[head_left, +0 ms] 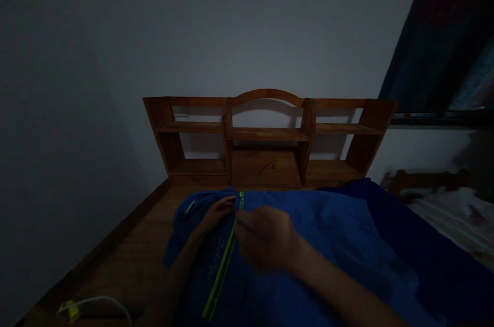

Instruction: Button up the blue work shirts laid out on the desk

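A blue jacket [309, 224] lies spread on the wooden surface, its front facing up. A bright yellow-green zipper [224, 270] runs slantwise down it, beside pale lettering on the darker left part. My left hand [216, 212] rests on the jacket's upper left, just left of the zipper, with fingers stretched out towards it. Over the fabric right of the zipper is my right hand [268, 237], its fingers curled closed near the zipper line. Motion smears that hand, and whatever its fingers pinch cannot be made out.
Behind the jacket stands a wooden shelf unit [266, 134] against the wall. Darker blue cloth [417, 244] extends along the right. A white cable [102, 297] with a yellow piece lies at lower left. A bed with pale bedding [459, 219] is at far right, below a dark curtain [443, 33].
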Tool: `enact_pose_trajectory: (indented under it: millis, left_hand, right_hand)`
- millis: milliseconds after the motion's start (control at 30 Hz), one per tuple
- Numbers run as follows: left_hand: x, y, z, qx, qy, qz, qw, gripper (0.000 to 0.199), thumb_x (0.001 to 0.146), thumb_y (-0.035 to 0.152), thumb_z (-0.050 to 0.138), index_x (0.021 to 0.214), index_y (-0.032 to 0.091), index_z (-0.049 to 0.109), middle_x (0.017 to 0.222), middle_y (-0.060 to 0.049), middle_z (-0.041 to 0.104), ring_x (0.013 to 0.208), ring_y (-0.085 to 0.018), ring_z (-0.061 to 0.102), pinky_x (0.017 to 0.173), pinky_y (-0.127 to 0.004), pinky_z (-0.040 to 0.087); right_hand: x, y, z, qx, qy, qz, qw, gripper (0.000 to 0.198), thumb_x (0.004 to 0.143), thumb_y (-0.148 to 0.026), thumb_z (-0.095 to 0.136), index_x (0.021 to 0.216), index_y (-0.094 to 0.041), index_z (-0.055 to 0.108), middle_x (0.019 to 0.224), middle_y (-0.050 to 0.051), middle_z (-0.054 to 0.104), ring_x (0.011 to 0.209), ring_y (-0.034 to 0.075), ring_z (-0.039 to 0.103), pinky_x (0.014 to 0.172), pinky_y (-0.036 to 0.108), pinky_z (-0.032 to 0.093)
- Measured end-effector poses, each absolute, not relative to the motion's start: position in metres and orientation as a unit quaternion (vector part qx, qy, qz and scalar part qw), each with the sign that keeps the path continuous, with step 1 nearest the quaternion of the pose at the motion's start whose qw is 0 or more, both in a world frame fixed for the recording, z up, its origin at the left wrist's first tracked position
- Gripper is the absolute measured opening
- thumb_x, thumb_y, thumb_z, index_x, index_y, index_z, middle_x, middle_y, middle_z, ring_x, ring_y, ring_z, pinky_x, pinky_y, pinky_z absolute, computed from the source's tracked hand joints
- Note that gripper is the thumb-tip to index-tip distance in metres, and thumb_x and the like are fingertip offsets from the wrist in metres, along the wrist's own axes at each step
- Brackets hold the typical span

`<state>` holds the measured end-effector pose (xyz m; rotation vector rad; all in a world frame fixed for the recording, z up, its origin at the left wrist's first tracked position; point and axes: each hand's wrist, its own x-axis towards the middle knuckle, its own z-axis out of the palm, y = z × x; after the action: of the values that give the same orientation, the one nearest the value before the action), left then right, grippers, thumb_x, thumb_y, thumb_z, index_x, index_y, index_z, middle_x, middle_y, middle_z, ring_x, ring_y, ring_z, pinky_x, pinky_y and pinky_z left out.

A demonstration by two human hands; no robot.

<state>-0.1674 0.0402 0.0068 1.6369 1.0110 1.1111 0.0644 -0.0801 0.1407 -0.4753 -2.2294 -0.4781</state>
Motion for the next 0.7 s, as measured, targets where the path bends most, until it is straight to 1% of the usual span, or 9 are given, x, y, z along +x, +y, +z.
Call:
enact_pose_trajectory:
  millis: [67,133,167,200,267,367,433,567,700]
  left_hand:
    - [-0.167,0.037,0.008,0.656,0.416,0.452,0.438,0.055,0.073,0.033,0.065,0.125,0.017,0.055,0.103,-0.007,0.068,0.096,-0.021,0.061,0.091,-0.033,0.044]
    - [-0.167,0.036,0.008,0.651,0.430,0.450,0.434,0.061,0.074,0.036,0.065,0.131,0.017,0.050,0.101,-0.006,0.069,0.094,-0.020,0.062,0.090,-0.035,0.044]
    - [-0.167,0.036,0.007,0.648,0.438,0.448,0.432,0.064,0.075,0.037,0.065,0.133,0.017,0.048,0.100,-0.005,0.069,0.092,-0.020,0.062,0.089,-0.035,0.045]
    - [-0.167,0.037,0.007,0.645,0.446,0.448,0.429,0.065,0.075,0.038,0.065,0.134,0.017,0.047,0.099,-0.005,0.069,0.091,-0.020,0.062,0.088,-0.034,0.045]
    - [-0.166,0.038,0.007,0.640,0.457,0.452,0.420,0.066,0.074,0.039,0.066,0.133,0.016,0.047,0.095,-0.005,0.069,0.088,-0.019,0.062,0.085,-0.032,0.046]
    - [-0.165,0.040,0.008,0.642,0.464,0.456,0.406,0.064,0.075,0.039,0.064,0.133,0.016,0.048,0.093,-0.005,0.070,0.086,-0.019,0.062,0.082,-0.031,0.046]
    - [-0.162,0.039,0.010,0.653,0.461,0.452,0.397,0.062,0.077,0.039,0.063,0.133,0.016,0.048,0.095,-0.005,0.069,0.087,-0.019,0.062,0.083,-0.031,0.046]
    - [-0.158,0.034,0.012,0.674,0.449,0.442,0.385,0.060,0.079,0.037,0.061,0.134,0.017,0.047,0.099,-0.006,0.068,0.090,-0.020,0.062,0.085,-0.032,0.047]
    - [-0.154,0.027,0.016,0.690,0.453,0.426,0.370,0.062,0.080,0.037,0.060,0.137,0.019,0.043,0.101,-0.006,0.067,0.092,-0.019,0.062,0.086,-0.031,0.047]
  right_hand:
    - [0.051,-0.044,0.120,-0.275,-0.869,-0.113,0.396,0.018,0.088,-0.023,0.046,0.098,-0.021,0.061,0.095,0.003,0.065,0.082,0.012,0.059,0.072,0.023,0.046]
    - [0.041,-0.012,0.087,-0.400,-0.833,-0.005,0.383,0.014,0.088,-0.025,0.049,0.089,-0.019,0.062,0.086,0.003,0.064,0.079,0.013,0.060,0.069,0.022,0.044]
    - [0.037,0.000,0.070,-0.440,-0.814,0.041,0.377,0.016,0.088,-0.029,0.052,0.082,-0.019,0.062,0.083,0.002,0.064,0.076,0.012,0.060,0.067,0.021,0.043]
    - [0.035,0.009,0.053,-0.456,-0.806,0.058,0.373,0.020,0.088,-0.033,0.053,0.077,-0.018,0.062,0.078,0.002,0.063,0.072,0.012,0.060,0.065,0.021,0.043]
    - [0.031,0.020,0.029,-0.464,-0.794,0.084,0.384,0.024,0.087,-0.039,0.055,0.076,-0.019,0.062,0.076,0.001,0.062,0.071,0.012,0.060,0.064,0.021,0.042]
    - [0.030,0.022,0.011,-0.443,-0.785,0.117,0.418,0.022,0.084,-0.042,0.059,0.086,-0.020,0.062,0.084,0.001,0.063,0.077,0.013,0.060,0.067,0.021,0.042]
    - [0.031,0.022,0.007,-0.433,-0.788,0.131,0.418,0.019,0.083,-0.039,0.061,0.088,-0.021,0.062,0.087,0.001,0.063,0.078,0.013,0.059,0.067,0.021,0.041]
    - [0.032,0.023,0.002,-0.438,-0.796,0.143,0.392,0.009,0.084,-0.030,0.060,0.085,-0.021,0.063,0.082,0.000,0.062,0.072,0.012,0.058,0.064,0.021,0.039]
    - [0.031,0.025,-0.001,-0.448,-0.795,0.130,0.388,0.013,0.087,-0.024,0.053,0.083,-0.020,0.065,0.080,0.000,0.062,0.071,0.011,0.058,0.065,0.021,0.038]
